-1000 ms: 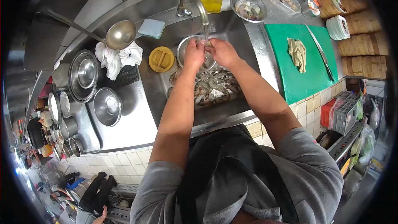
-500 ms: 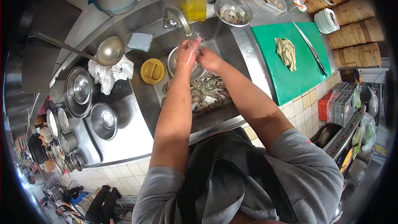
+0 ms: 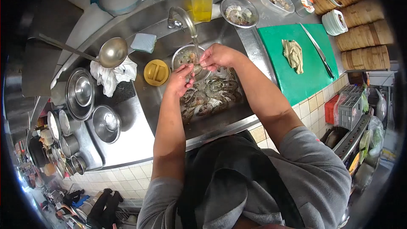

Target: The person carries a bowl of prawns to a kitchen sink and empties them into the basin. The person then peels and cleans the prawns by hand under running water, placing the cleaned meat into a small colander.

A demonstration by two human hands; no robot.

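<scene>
In the sink, under the tap (image 3: 184, 15), my left hand (image 3: 181, 79) and my right hand (image 3: 218, 56) meet over a metal bowl (image 3: 177, 60). Both are closed, fingertips pinching what looks like a small shrimp (image 3: 196, 68) between them; its outline is partly hidden. Pale and pinkish pieces lie in the bowl behind my fingers. Nearer to me, a heap of whole shrimp (image 3: 210, 97) covers part of the sink floor, just below my hands.
A yellow round lid (image 3: 156, 73) and a sponge (image 3: 143, 43) sit left of the bowl. Soap bottle (image 3: 202, 4) and a bowl of peeled shrimp (image 3: 238, 12) stand behind. At right, a green cutting board (image 3: 275, 68) carries a cloth (image 3: 292, 56) and a knife (image 3: 317, 50).
My hands have come down from the tap's mouth toward me and drawn slightly apart, fingers now pinching over the bowl. More of the bowl and the shrimp heap shows.
</scene>
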